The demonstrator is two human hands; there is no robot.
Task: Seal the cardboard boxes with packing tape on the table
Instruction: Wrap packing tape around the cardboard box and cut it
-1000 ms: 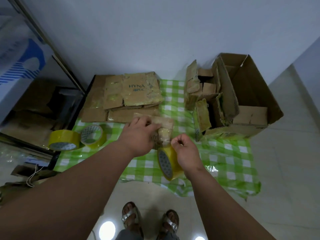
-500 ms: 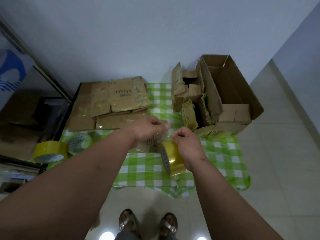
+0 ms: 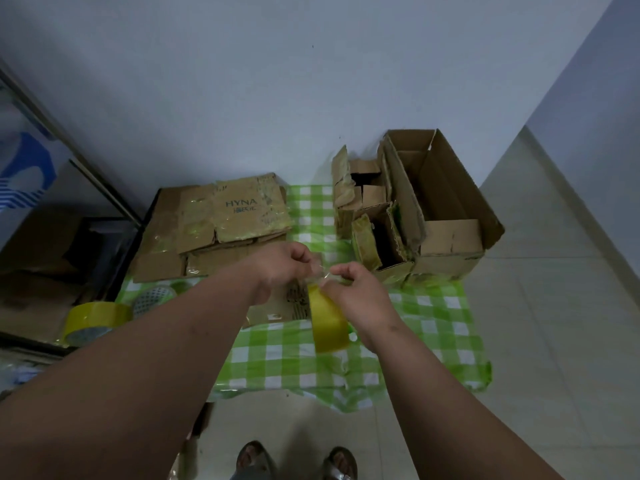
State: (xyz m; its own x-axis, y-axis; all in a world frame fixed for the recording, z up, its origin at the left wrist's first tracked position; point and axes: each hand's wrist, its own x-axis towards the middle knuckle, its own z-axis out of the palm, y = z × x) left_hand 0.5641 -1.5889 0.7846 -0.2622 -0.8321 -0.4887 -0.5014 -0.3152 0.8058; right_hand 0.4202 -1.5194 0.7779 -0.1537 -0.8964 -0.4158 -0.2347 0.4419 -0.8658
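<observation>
Since the earlier frames, both hands have been lifted clear of the small box and brought together above it, and the tape roll (image 3: 327, 320) has been turned so that its yellow band, not its core, is seen. The roll hangs under the right hand (image 3: 353, 292), whose fingers are curled round its upper edge. A short clear strip (image 3: 320, 271) is pinched between the left hand (image 3: 282, 268) and the right, stretched just above the small box (image 3: 284, 303), which lies on the green checked desk (image 3: 433, 306) and is partly hidden by the left wrist.

Several faults are judged possible. The free end could fold back on itself or cling to the fingers if tension is lost. The strip could be laid crooked, since the box is held by nothing and could slide on the slick cloth. The hanging roll could swing and twist the strip.

Flattened cartons (image 3: 228, 223), open boxes (image 3: 433, 209) and two spare rolls (image 3: 100, 318) lie nearby.
</observation>
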